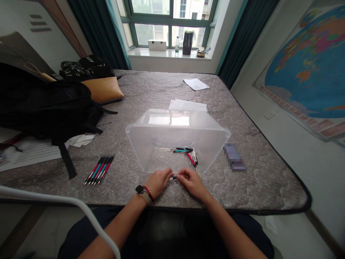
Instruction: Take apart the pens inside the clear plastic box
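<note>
My left hand [159, 181] and my right hand [191, 181] meet just in front of a clear plastic tub [134, 135] on a grey quilted mattress [264, 172]. Both hands pinch the ends of one small pen [174, 177] between them, fingers closed. The left wrist wears a watch and a red band. Inside the tub lie several pens [185, 153], black, teal and red. A neat row of several red and teal pens [99, 169] lies on the mattress to the left of my hands.
A black backpack [45, 108] and a tan cushion [104, 89] sit at the left. Paper sheets [188, 105] lie behind the tub, another sheet [196, 84] farther back. A blurred small object [234, 157] lies right of the tub. A white tube [67, 205] crosses the lower left.
</note>
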{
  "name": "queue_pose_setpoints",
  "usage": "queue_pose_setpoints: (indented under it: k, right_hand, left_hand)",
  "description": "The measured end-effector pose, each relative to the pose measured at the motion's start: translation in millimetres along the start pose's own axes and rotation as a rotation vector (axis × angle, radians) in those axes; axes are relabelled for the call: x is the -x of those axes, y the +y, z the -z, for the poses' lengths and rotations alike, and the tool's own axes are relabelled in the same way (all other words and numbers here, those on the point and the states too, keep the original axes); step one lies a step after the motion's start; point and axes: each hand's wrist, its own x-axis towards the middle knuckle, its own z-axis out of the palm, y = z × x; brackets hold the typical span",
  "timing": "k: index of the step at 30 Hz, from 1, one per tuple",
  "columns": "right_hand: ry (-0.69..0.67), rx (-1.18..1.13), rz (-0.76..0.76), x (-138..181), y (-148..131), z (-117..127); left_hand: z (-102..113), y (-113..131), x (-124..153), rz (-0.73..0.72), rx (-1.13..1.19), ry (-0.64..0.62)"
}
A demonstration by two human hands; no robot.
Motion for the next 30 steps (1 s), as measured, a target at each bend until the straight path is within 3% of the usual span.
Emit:
queue_pose_setpoints:
  k: [2,6,10,14,21,30]
  right_hand:
    - [0.027,0.013,0.07,0.2,0.1,0.1]
    - [-0.051,-0.048,-0.014,0.3,1.0,-0.4]
    - [0.005,-0.019,0.078,0.9,1.0,-0.6]
    - [-0.062,-0.058,-0.03,1.1,1.5,-0.7]
    - [0.108,-0.005,0.136,-1.5,3.1,3.3]
    - [0.195,-0.269,0.1,-6.0,3.6,8.8]
  left_hand:
    - [0.6,0.3,0.0,0.009,0.001,0.007]
    - [1.3,0.8,0.4,0.017,0.007,-0.007]
    - [0.1,-0.2,0.1,0.02,0.026,-0.009]
    - [0.2,-0.2,-0.4,0.018,0.064,0.0]
    - [6.0,6.7,0.9,-0.028,0.196,0.004]
    - [3.5,9.1,-1.1,-0.07,0.326,0.045]
